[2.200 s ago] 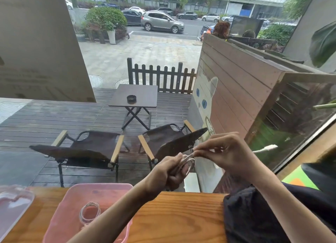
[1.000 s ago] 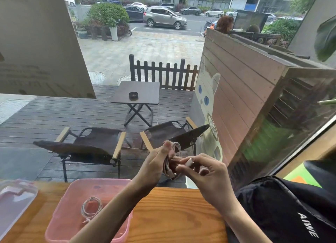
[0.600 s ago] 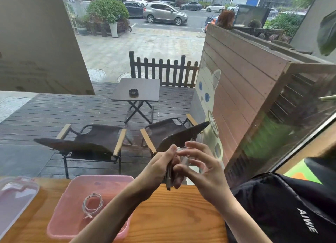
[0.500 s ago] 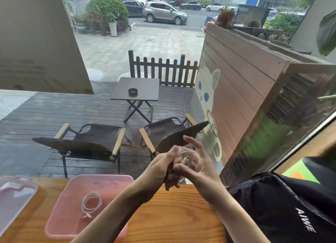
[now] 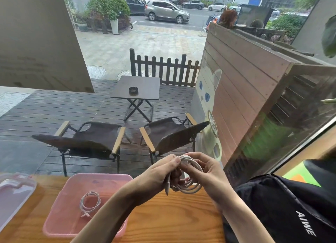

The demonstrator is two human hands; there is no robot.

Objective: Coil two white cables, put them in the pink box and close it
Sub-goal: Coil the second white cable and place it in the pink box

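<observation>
Half a second ago the white cable [image 5: 189, 177] was a tight bunch hidden between the palms; it now shows as a rounded coil of several loops, and the right fingers, which were spread upward then, have curled in around it. Both hands have also sunk a little toward the wooden table [image 5: 169, 221].

The left hand [image 5: 156, 177] is closed on the coil's left side, thumb pressed over the top of the loops, with one plug end hanging straight down below its fingers. The right hand [image 5: 209, 173] cups the coil from the right and from behind, fingers bent and partly open, fingertips touching the upper loops; the lower loops hang free beneath both hands. The coil is held in the air between the two hands, above the table's far edge and clear of its surface.

To the left and nearer the camera sits the pink box [image 5: 60, 222], open, and the left forearm crosses over its right corner. Inside it, on the floor of the box, lies the second white cable [image 5: 90, 202], already wound into a small loose ring. The box's clear lid [image 5: 12, 193] lies on the table just left of the box. A black bag [image 5: 283, 210] lies against the right forearm.
</observation>
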